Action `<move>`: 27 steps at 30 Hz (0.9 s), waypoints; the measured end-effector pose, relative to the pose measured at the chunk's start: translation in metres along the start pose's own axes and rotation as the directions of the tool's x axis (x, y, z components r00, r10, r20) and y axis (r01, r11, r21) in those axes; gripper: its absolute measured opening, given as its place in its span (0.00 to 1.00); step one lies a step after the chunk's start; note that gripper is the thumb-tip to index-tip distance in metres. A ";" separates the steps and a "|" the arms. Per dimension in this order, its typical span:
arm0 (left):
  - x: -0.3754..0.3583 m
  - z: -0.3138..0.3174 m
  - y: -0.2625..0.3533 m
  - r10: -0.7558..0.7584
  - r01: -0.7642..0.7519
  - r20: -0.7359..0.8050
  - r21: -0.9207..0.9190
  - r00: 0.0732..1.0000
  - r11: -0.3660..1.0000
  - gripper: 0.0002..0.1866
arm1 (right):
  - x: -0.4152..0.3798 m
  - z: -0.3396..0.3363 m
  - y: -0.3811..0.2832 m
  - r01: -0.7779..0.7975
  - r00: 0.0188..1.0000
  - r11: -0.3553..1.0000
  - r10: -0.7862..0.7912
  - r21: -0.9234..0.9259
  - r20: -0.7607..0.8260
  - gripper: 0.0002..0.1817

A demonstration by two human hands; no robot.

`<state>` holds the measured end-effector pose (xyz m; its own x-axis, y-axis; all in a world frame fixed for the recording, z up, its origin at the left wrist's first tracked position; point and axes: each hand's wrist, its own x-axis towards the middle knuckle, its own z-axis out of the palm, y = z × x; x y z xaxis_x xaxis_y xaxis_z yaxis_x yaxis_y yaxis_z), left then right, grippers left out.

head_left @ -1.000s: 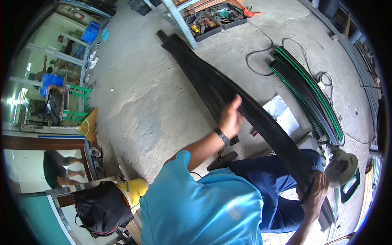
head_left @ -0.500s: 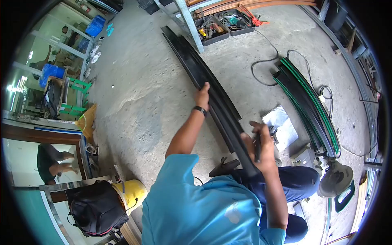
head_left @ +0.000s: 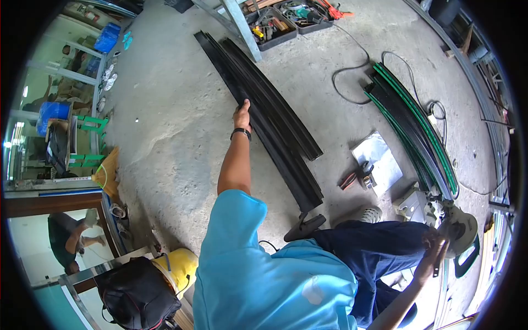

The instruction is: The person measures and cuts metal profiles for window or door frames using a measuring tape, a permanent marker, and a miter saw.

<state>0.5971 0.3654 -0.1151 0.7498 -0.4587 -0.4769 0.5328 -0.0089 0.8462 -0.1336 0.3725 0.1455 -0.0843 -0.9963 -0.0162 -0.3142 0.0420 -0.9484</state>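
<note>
My left hand point(head_left: 242, 116) is closed around the edge of a long black channel profile point(head_left: 269, 148) that lies slanting across the concrete floor. Beside it, on the right, rests another long black profile point(head_left: 291, 124). Out to the right, my right hand point(head_left: 430, 258) is beside a round-guarded power saw point(head_left: 461, 231). A thin dark piece pokes out below its fingers, too small to name. Red-handled pliers point(head_left: 348, 180) and a dark tool point(head_left: 365, 169) lie by a white sheet point(head_left: 378, 159).
Curved black-and-green profiles point(head_left: 407, 126) lie right of the sheet, with a cable point(head_left: 336, 82) looping nearby. Tool trays point(head_left: 275, 36) sit behind a metal stand leg point(head_left: 242, 27). A black backpack point(head_left: 135, 289) and yellow bucket point(head_left: 181, 267) are at lower left.
My right hand has left the near end of the black profile and moved right, to the saw. My left hand still grips the profile, which now lies farther left, apart from the other one.
</note>
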 end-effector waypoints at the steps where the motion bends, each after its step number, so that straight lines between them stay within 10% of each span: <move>1: 0.011 0.003 -0.004 0.005 -0.005 -0.003 0.003 1.000 1.000 0.37 | 0.004 -0.008 0.002 -0.040 0.998 0.997 0.043 0.060 -0.048 0.24; 5: 0.010 0.017 -0.031 -0.002 0.099 -0.254 0.370 0.967 0.924 0.43 | 0.007 -0.039 0.007 -0.038 0.997 0.996 0.043 0.080 -0.064 0.27; 17: 0.069 -0.030 -0.141 -0.028 0.193 -0.213 0.812 0.977 0.551 0.38 | -0.042 -0.149 0.024 -0.196 0.931 0.972 0.142 -0.131 -0.336 0.32; 27: 0.001 0.010 -0.140 0.025 0.289 -0.432 0.644 0.901 0.708 0.53 | -0.049 -0.198 0.027 -0.327 0.853 0.925 0.201 -0.194 -0.481 0.37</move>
<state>0.5195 0.3569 -0.2319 0.8589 -0.0298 -0.5112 0.3412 -0.7111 0.6147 -0.3248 0.4374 0.1832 -0.5901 -0.8057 -0.0522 -0.4462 0.3793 -0.8105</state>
